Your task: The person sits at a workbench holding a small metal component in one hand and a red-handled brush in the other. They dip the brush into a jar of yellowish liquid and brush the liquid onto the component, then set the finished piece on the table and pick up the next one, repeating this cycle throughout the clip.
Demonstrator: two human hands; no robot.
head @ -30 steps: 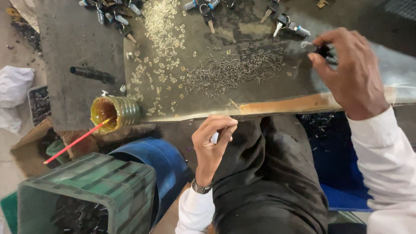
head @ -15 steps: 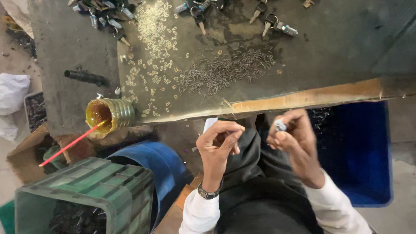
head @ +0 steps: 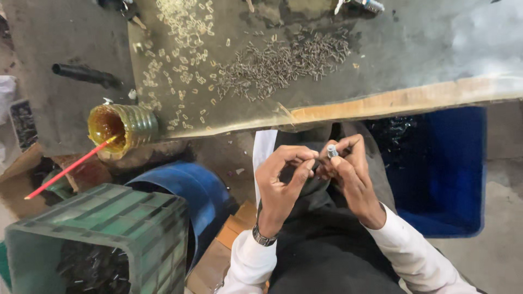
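Two hands were in view, the left hand [head: 280, 182] and the right hand [head: 348, 174], with one small metal piece [head: 332, 151] between them. On the surface [head: 65, 49] lay two heaps, dark pins [head: 283, 62] and pale bits [head: 185, 32], too many to count, and one amber jar [head: 122, 126] holding one red stick [head: 68, 170]. There were two blue bins [head: 457, 179] [head: 185, 188] and one green crate [head: 103, 228].

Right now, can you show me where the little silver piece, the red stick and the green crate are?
small silver piece [head: 332, 151]: head view, its top end above the fingers.
red stick [head: 65, 171]: head view, middle of its length.
green crate [head: 103, 212]: head view, its ribbed top wall.
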